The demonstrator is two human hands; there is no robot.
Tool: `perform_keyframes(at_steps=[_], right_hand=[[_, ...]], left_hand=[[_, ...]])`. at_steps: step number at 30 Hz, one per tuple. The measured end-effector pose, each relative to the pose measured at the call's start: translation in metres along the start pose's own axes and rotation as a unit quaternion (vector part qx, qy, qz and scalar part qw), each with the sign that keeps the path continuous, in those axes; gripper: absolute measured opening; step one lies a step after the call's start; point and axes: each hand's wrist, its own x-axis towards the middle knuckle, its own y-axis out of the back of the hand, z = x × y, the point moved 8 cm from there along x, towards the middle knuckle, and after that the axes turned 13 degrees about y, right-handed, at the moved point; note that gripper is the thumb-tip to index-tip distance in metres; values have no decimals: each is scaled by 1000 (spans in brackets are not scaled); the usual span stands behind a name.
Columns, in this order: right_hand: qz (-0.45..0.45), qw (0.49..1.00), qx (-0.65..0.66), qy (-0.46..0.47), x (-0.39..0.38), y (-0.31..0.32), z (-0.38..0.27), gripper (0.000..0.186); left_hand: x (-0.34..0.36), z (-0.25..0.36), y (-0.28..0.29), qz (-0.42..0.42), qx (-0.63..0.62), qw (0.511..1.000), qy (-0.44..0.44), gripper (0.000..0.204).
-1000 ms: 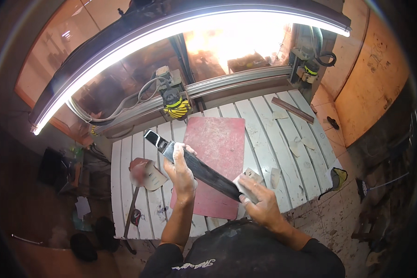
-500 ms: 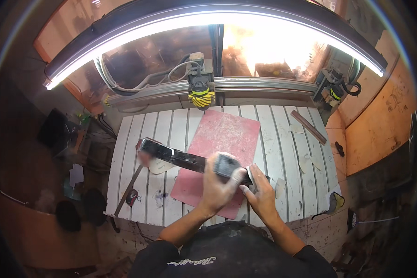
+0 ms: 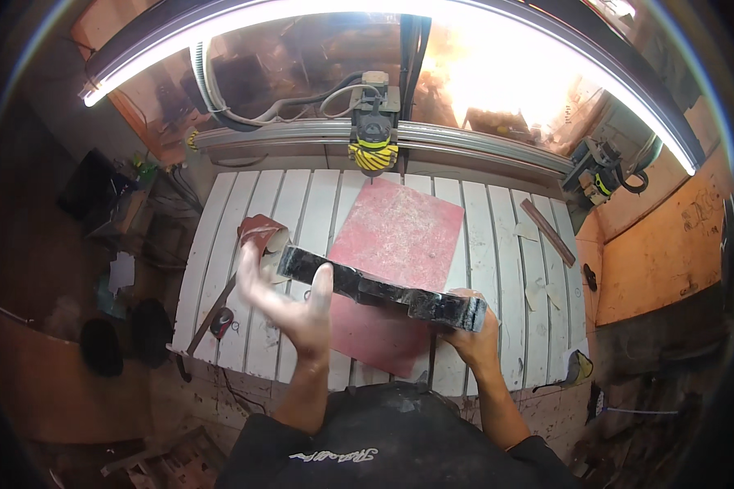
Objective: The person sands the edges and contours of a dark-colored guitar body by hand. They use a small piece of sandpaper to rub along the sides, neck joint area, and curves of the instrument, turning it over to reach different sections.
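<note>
Black bar (image 3: 383, 291) slants over the pink board (image 3: 401, 232); the right hand (image 3: 476, 338) grips its right end, the left hand (image 3: 296, 311) spreads wide by its left end, contact unclear.

The left hand (image 3: 295, 312) looks blurred; the black piece (image 3: 375, 288) half-hides the right hand (image 3: 476, 345).

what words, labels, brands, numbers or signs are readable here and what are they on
White script lettering on the black shirt: present, but not copied out here.
Dark scrawl on the orange board: too blurred to read.
Small round mark on the slatted table: too small to read.
Black piece in the right hand: no lettering distinguishable.
</note>
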Motion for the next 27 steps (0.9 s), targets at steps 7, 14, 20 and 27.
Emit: perform_keyframes(at_steps=[7, 14, 20, 27], right_hand=[[-21, 996, 84, 31, -9, 0, -2, 73], [27, 949, 311, -51, -31, -39, 54, 77], [-12, 939, 343, -25, -33, -55, 96, 87], [-25, 949, 314, 4, -31, -51, 85, 89]], left_hand=[[-14, -30, -11, -120, -187, 965, 138, 51], [-40, 28, 1, -154, -170, 970, -77, 63], [-49, 29, 9, -161, -163, 968, -105, 68], [-56, 42, 17, -161, -92, 973, -138, 64]])
